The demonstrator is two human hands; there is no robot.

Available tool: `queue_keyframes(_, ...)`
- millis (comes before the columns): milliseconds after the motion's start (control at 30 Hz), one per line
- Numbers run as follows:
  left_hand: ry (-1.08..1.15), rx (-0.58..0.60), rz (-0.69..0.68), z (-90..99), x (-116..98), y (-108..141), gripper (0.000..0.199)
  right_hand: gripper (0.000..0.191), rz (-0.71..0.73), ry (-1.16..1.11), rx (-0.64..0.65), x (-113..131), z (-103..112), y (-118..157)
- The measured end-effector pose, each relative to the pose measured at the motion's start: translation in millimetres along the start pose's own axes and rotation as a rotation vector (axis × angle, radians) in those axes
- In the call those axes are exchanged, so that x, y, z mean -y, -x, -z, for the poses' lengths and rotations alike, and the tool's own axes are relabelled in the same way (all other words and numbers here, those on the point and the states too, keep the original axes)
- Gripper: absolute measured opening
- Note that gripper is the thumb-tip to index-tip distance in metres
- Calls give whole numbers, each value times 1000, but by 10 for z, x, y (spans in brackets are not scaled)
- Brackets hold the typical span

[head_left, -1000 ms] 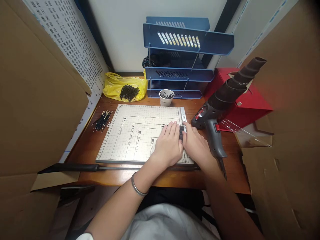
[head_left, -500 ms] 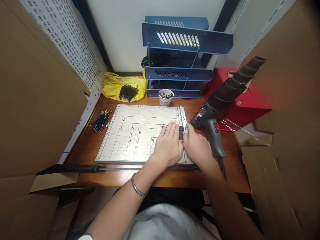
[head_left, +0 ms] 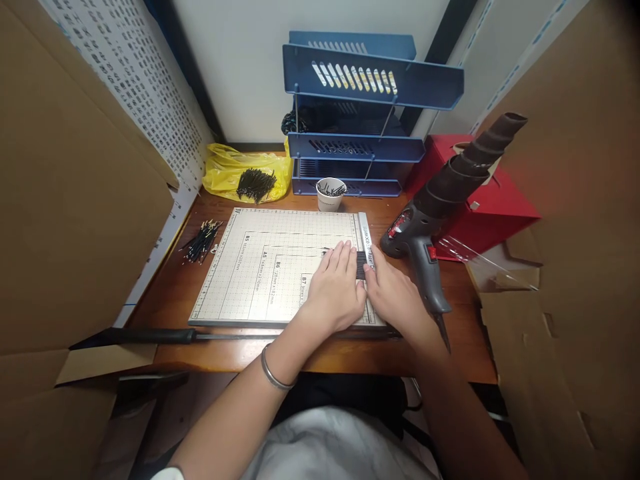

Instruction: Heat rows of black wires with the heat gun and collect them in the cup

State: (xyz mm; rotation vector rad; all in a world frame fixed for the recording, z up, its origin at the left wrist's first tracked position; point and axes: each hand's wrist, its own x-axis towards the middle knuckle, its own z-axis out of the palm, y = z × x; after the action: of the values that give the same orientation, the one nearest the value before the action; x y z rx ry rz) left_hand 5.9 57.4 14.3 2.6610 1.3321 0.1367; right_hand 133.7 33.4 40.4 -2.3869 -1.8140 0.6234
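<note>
My left hand [head_left: 334, 287] lies flat on the paper cutter board [head_left: 235, 283], fingers stretched out and pressed together. Under it is a row of thin black strips, perhaps wires or tubing [head_left: 361, 265], side by side; most of their length is hidden. My right hand [head_left: 393, 287] rests against the board's metal edge rail [head_left: 365, 230], at the right ends of the strips. Its thumb and forefinger are apart, and the other fingers are largely hidden. The cutter's long blade arm with a black handle [head_left: 155, 335] lies along the near side.
A bundle of black wires [head_left: 200, 241] lies left of the board. Behind it are a yellow plastic bag [head_left: 220, 175] with black pieces [head_left: 256, 185] and a paper cup [head_left: 330, 201] of similar pieces. A heat gun [head_left: 425, 247], red box [head_left: 505, 207] and blue rack [head_left: 373, 83] stand around.
The whole view has shifted very slightly. Both hands keep their places on the cutter board.
</note>
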Motion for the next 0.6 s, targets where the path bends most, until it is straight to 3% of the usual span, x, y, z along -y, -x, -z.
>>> queue_keyframes(433, 10, 4, 7, -9, -9, -9, 68, 63, 19, -77, 41, -65, -48, -3)
queue_keyframes(600, 5, -29, 4, -23, -15, -2, 67, 55, -18, -92, -23, -7, 13, -78)
